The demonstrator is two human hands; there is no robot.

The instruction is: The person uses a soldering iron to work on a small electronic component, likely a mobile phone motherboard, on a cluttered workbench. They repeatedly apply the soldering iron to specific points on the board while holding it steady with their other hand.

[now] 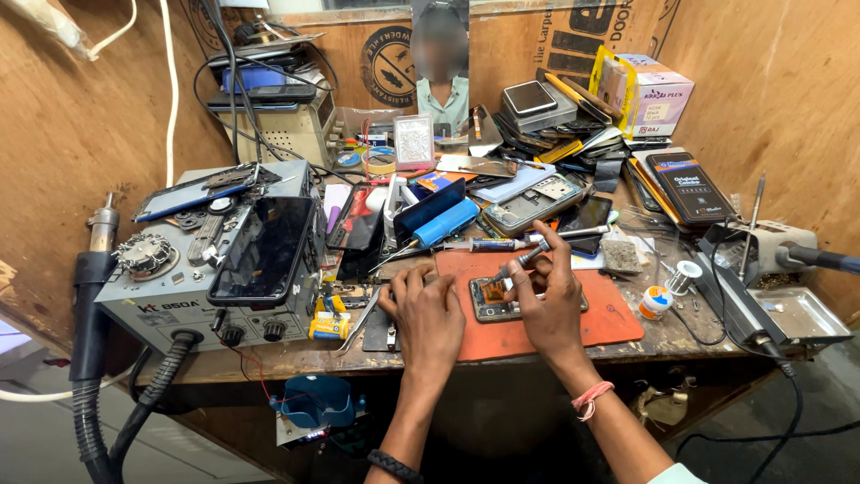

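Wrists nearest us. Our left hand (430, 314), fingers curled, presses the opened phone (502, 300) lying crosswise on the orange mat (609, 318). Our right hand (548, 300) pinches a screwdriver (522, 261), tip slanting down-left into it.

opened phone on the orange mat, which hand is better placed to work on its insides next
Probably the right hand: it already grips a screwdriver with the tip down over the opened phone. The left hand holds no visible tool, resting at the phone's left edge, steadying it.
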